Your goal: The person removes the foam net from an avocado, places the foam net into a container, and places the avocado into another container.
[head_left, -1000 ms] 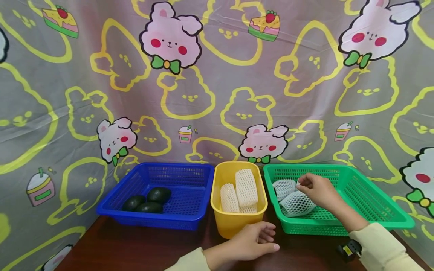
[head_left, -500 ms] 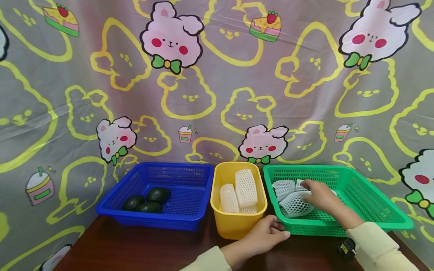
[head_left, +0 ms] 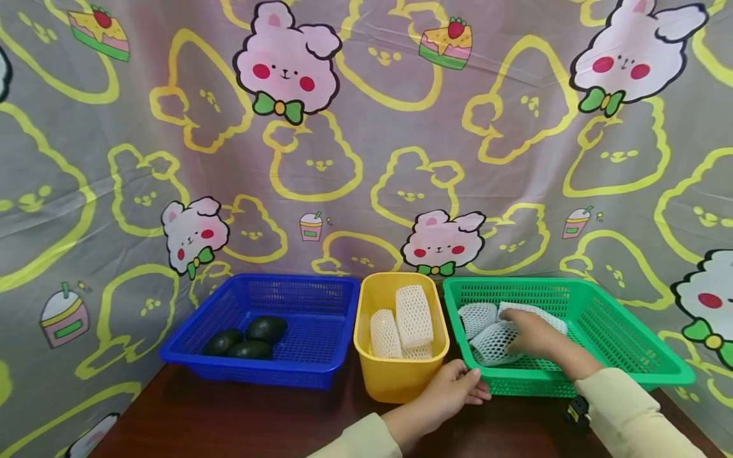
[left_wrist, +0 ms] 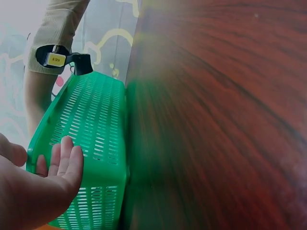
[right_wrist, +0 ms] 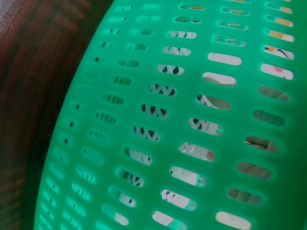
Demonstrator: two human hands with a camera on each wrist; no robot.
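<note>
At left on the worktop (head_left: 229,416), a blue basket (head_left: 315,334) holds three dark fruits (head_left: 266,329). Beside it, a yellow bin (head_left: 395,381) contains white foam sleeves (head_left: 414,316). The left hand (head_left: 441,393) touches the near-left corner of the green basket (head_left: 618,334), thumb at the rim, fingers extended along the outer wall. In this basket's left half lie three net-covered pieces: a left piece (head_left: 477,317), a near piece (head_left: 489,346) and a far piece (head_left: 546,317). The right hand (head_left: 534,332), thumb and forefinger well parted, is nearest to the last two; whether it grips either cannot be told. The near piece lies under its fingers and to their left, long axis running from near-left to far-right; the far piece extends behind the knuckles. Compared with one second earlier, the left hand has moved right to the basket, and the right hand sits lower, exposing more of the far piece.
</note>
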